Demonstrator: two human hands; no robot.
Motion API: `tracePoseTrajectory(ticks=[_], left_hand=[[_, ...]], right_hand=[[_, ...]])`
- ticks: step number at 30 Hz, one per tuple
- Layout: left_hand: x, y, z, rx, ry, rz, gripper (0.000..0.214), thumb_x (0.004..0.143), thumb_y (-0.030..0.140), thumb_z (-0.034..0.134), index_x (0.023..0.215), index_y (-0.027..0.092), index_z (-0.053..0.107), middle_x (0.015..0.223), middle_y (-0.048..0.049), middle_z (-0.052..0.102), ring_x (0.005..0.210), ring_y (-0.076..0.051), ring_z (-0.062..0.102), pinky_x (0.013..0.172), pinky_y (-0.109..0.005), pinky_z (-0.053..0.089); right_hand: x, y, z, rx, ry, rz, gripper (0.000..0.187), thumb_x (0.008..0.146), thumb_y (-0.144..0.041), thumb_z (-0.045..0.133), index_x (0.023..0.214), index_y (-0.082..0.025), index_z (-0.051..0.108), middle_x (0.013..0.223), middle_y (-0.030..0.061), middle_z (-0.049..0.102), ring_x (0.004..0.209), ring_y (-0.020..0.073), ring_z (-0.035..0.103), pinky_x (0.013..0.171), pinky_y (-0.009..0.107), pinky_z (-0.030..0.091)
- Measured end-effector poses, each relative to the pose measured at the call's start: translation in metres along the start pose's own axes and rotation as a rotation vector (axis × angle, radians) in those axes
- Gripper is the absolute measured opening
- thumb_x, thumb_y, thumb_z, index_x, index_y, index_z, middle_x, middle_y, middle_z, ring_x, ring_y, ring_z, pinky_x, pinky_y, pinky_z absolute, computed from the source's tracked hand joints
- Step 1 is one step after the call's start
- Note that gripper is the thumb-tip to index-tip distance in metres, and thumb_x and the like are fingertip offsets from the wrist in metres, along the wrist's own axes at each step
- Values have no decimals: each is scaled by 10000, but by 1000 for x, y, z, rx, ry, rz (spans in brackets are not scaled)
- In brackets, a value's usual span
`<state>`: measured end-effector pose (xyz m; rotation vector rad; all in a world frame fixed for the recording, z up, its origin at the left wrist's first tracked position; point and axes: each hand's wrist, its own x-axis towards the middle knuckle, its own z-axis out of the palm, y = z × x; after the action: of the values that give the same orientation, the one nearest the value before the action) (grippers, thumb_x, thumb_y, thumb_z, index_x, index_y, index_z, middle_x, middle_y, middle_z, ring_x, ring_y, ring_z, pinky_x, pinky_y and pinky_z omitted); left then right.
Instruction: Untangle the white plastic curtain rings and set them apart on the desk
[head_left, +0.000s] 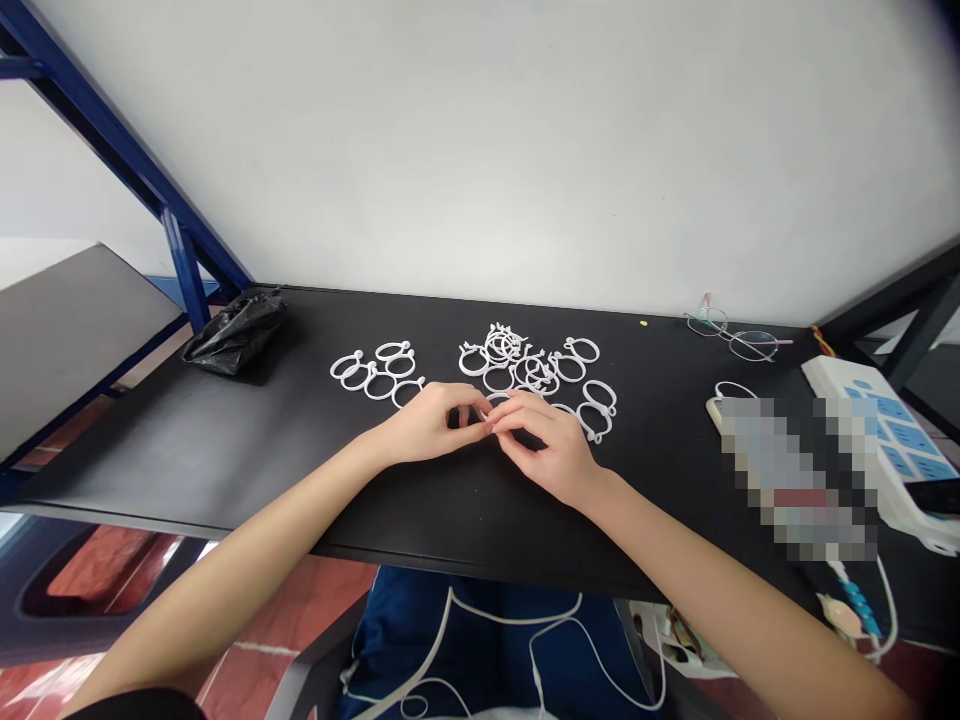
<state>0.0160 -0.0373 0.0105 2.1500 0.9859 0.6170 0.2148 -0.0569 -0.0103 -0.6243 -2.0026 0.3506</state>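
My left hand [427, 425] and my right hand [540, 445] meet at their fingertips above the black table top [225, 430]. Between them they pinch a small white plastic piece, likely part of a ring, mostly hidden by my fingers. Several white plastic curtain rings [379, 372] lie in a loose group just beyond my left hand. A denser, tangled pile of the same rings [502, 350] sits beyond my fingertips. A few more rings [596, 410] lie close to my right hand's outer side.
A black plastic bag [236, 333] lies at the table's far left. Eyeglasses [731, 335] rest near the back edge. A pixelated object [799, 475] and a white-and-blue power strip [862, 410] occupy the right. White cables [525, 620] hang over my blue-clad lap below the table's front edge.
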Motion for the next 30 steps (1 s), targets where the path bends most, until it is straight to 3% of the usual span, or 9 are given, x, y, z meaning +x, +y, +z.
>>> tracePoseTrajectory(ticks=[13,19,30], left_hand=[[0,3,0,-64,97,-23,311,851,470,626,857,160,653,774,-13,646,577,-84,516,527,-199,420],[-1,2,-1,-65,119,-46,326,847,485,626,815,162,592,746,3,601,551,-72,473,506,-194,394],[-1,4,-1,-70,102,-59,336,861,482,589,759,168,530,724,9,557,582,-87,469,527,-205,406]], right_hand=[[2,-5,-5,-43,37,181,153,906,-171,545,1032,-228,610,990,77,683,1033,246,632,913,458,528],[2,-5,-6,-17,13,214,214,960,-130,423,1048,-220,596,1005,79,667,968,214,636,851,403,538],[1,-3,-5,10,-11,290,171,978,-207,446,1070,-217,590,945,53,673,838,179,656,769,336,551]])
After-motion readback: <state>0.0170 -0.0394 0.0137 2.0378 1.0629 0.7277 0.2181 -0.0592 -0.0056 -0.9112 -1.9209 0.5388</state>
